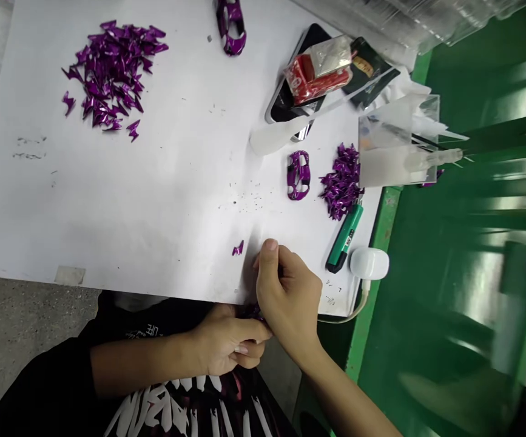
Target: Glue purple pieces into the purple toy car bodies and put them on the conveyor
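My left hand (230, 341) is closed below the table's front edge, its fingers wrapped round a shiny dark purple piece (254, 312) that is mostly hidden. Right beside it, my right hand (290, 292) is curled shut with the thumb up. Whatever its fingers grip is out of sight. Just left of the right hand, one small purple jagged part (238, 248) lies on the white tabletop (153, 212). Farther back stands a purple toy car shell (299, 176), next to a small pile of purple parts (342, 182).
A larger purple pile (112, 76) and another car shell (232, 27) lie farther off. To the right are a green utility knife (344, 238), a white charger (369, 263) with cable, a squeeze bottle (274, 137), a phone (281, 103) under a red packet (308, 82), and a clear box (429, 112).
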`<state>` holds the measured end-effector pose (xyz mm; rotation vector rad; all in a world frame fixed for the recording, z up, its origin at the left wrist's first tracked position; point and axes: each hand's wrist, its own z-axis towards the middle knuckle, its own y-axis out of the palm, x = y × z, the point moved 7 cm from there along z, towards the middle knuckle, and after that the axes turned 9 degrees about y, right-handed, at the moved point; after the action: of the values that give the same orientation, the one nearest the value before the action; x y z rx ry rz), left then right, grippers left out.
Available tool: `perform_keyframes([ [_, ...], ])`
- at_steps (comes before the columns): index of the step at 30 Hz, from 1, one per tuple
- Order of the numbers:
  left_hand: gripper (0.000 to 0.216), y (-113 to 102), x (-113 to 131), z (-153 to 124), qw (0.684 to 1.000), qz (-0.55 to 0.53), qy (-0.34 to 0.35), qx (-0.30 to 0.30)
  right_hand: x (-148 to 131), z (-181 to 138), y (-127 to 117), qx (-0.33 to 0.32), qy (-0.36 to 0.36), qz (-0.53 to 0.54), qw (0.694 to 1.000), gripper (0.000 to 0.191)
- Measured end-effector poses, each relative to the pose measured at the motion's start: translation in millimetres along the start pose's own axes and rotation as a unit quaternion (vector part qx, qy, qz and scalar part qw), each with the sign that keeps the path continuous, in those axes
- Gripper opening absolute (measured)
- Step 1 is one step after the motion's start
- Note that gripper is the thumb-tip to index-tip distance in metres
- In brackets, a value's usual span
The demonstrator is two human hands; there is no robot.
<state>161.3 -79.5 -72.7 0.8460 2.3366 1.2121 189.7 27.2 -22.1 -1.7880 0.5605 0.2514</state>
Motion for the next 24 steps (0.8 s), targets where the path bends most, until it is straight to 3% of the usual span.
perform_keyframes([
  [16,0.028,1.2,1.4,-1.1,0.999,-0.043,-0.018,0.015,-10.3,2.7,6.3,0.015,-0.028,-0.050,0.998,0.048],
  [24,0.027,0.9,2.2,1.0,0.997,-0.033,-0.063,0.006,-13.7,5.0,7.9,0.021,-0.053,-0.071,0.996,0.048],
])
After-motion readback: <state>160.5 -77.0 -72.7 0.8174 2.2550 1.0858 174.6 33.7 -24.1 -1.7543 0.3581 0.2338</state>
